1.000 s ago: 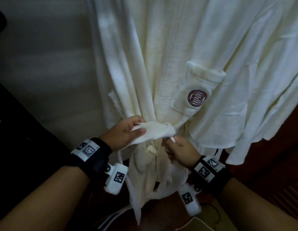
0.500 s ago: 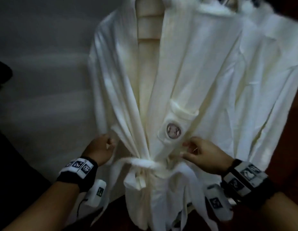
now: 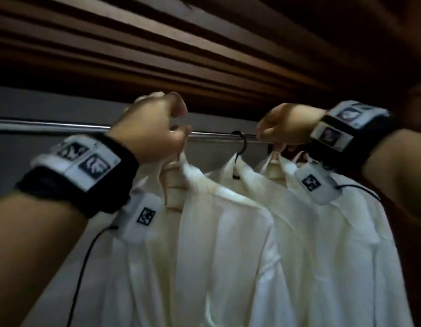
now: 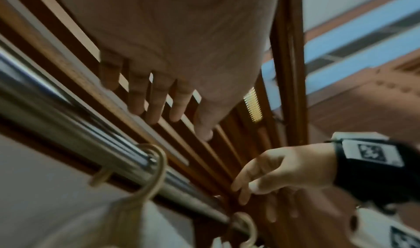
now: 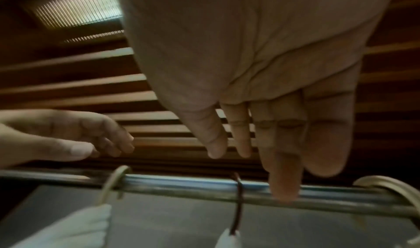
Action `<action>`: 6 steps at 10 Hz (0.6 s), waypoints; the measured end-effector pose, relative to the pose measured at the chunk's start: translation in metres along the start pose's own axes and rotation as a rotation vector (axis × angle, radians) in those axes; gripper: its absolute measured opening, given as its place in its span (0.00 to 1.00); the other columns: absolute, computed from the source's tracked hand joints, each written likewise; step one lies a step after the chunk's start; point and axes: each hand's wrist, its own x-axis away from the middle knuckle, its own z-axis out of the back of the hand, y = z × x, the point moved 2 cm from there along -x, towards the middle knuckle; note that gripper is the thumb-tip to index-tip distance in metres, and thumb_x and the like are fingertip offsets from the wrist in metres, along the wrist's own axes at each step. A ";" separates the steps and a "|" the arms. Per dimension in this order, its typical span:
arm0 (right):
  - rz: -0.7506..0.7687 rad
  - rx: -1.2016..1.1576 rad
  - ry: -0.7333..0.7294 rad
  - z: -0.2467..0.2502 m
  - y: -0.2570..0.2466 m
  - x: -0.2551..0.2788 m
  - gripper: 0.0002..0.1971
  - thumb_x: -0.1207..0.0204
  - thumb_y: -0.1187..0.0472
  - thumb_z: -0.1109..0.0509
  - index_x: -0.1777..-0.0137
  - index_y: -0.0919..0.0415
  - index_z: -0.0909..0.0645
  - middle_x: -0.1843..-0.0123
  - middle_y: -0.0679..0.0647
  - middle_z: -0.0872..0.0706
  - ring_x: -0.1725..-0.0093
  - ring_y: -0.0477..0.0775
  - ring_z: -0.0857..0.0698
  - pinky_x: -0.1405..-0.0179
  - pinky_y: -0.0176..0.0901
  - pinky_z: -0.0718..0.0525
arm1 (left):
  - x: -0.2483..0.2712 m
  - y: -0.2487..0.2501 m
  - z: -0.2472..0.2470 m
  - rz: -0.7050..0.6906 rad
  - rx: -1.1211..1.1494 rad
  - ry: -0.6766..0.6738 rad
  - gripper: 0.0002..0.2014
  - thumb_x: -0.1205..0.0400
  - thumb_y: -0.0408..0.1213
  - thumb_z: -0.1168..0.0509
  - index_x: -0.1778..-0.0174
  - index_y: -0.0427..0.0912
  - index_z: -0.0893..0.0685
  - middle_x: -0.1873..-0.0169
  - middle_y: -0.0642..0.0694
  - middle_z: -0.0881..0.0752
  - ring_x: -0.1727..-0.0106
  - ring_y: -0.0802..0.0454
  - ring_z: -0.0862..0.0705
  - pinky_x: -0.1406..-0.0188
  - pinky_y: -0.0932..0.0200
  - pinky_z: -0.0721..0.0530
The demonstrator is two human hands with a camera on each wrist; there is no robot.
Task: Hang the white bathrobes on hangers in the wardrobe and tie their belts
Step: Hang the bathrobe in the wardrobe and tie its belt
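Three white bathrobes hang side by side from a metal rail (image 3: pixel 51 126): a left robe (image 3: pixel 216 244), a middle robe (image 3: pixel 240 171) on a dark-hooked hanger (image 3: pixel 242 142), and a right robe (image 3: pixel 334 232). My left hand (image 3: pixel 155 128) is raised just above the left robe's pale hanger hook (image 4: pixel 156 162); the left wrist view shows its fingers (image 4: pixel 159 99) spread and holding nothing. My right hand (image 3: pixel 280 128) is up at the rail over the right robe, fingers straight, one fingertip (image 5: pixel 284 192) touching the rail (image 5: pixel 181 185). The belts are out of view.
Dark wooden slats (image 3: pixel 204 43) form the wardrobe top close above the rail. A grey back wall (image 3: pixel 39 102) lies behind it. The wardrobe's wooden frame (image 4: pixel 288 54) stands on the right. Cables trail from both wrist cameras.
Both hands have left the tied belt at the robe's waist and risen to the rail. The head view has tilted up from the waist to the hanger hooks.
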 end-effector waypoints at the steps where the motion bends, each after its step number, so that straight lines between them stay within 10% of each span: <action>1: -0.003 0.035 -0.055 -0.009 0.001 -0.033 0.19 0.21 0.52 0.30 0.32 0.55 0.19 0.54 0.52 0.11 0.62 0.52 0.12 0.68 0.42 0.16 | -0.035 -0.010 -0.018 0.156 -0.296 -0.400 0.27 0.22 0.65 0.37 0.33 0.51 0.23 0.35 0.48 0.18 0.36 0.45 0.20 0.38 0.52 0.22; 3: 0.086 0.244 -0.110 -0.043 -0.002 -0.063 0.21 0.14 0.54 0.39 0.24 0.60 0.28 0.27 0.59 0.22 0.30 0.62 0.22 0.42 0.45 0.25 | -0.053 -0.012 -0.048 0.108 -0.436 -0.666 0.24 0.20 0.66 0.41 0.43 0.49 0.24 0.53 0.51 0.19 0.53 0.49 0.21 0.52 0.55 0.26; 6: 0.084 0.226 -0.174 -0.047 0.024 -0.077 0.27 0.14 0.52 0.40 0.16 0.48 0.41 0.27 0.55 0.22 0.44 0.56 0.20 0.52 0.42 0.25 | -0.084 0.016 -0.098 0.169 -0.290 -0.669 0.26 0.29 0.71 0.35 0.55 0.50 0.15 0.64 0.50 0.10 0.64 0.51 0.13 0.54 0.53 0.14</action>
